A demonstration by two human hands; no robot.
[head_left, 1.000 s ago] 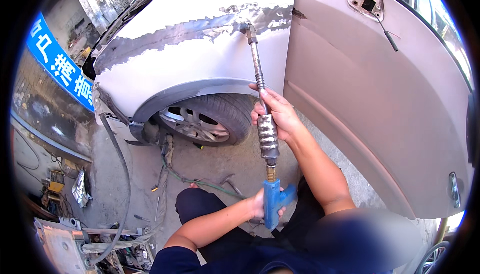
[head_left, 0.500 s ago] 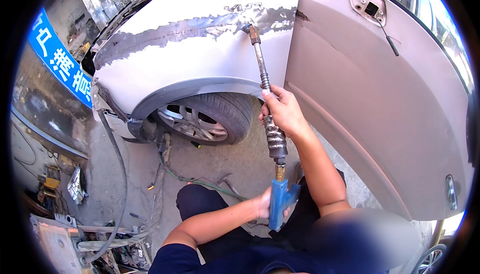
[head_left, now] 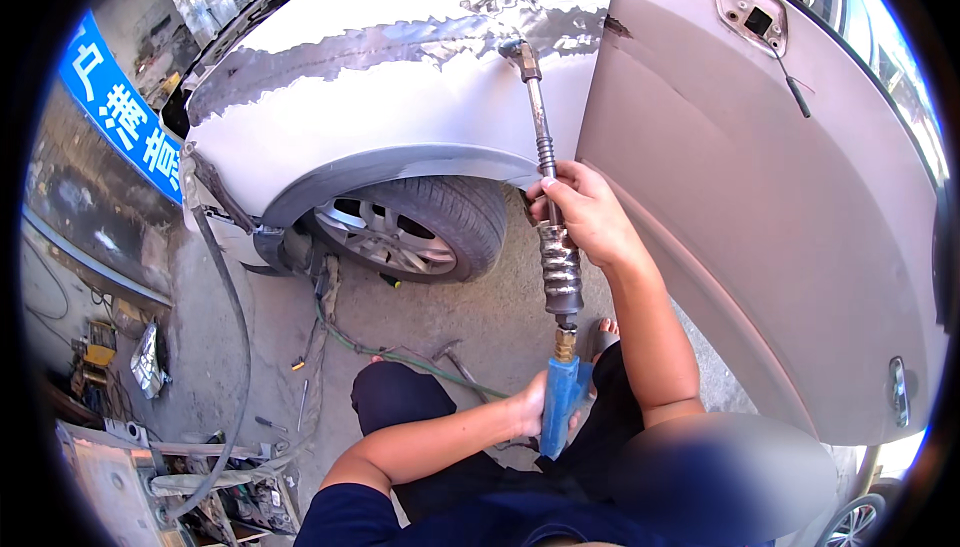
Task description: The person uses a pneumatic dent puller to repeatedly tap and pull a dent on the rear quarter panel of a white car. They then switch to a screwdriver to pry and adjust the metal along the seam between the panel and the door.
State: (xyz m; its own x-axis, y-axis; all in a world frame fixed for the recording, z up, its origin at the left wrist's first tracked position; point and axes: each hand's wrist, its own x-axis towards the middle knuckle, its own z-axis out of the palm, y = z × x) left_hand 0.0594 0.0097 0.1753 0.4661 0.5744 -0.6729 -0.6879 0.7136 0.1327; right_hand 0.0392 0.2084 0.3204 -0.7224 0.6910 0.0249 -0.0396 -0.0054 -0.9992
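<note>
While a blue banner with white lettering (head_left: 120, 112) curves down the upper left of the frame, a thick black rubber hose (head_left: 228, 317) bends along the left side below it. Further right, a silver-white painted car fender (head_left: 420, 102) fills the upper centre, crossed by a ragged grey strip of bare metal (head_left: 320, 72). Beneath its arch, near the centre, sits a black tyre on a silver spoked wheel (head_left: 390, 232).

At the lower centre, the left hand (head_left: 530, 405) is wrapped around the blue pistol-shaped handle (head_left: 560, 412) of a long steel pulling tool with a ribbed sliding weight (head_left: 562, 277); some of its fingers are hidden behind the handle. The tool's long axis runs nearly upright through the centre of the frame, its top leaning slightly left. Its angled metal head (head_left: 524, 62) lies at the upper centre against the bare strip; whether it is fixed there cannot be told.

Just right of the shaft's middle, the right hand (head_left: 590, 215) closes its thumb and fingers on the slim rod, directly above the ribbed weight. It is the nearer hand to the fender, while the left lies at the far end of the same line. A dull silver car door (head_left: 760, 197) spreads over the right side, apart from both hands.
</note>
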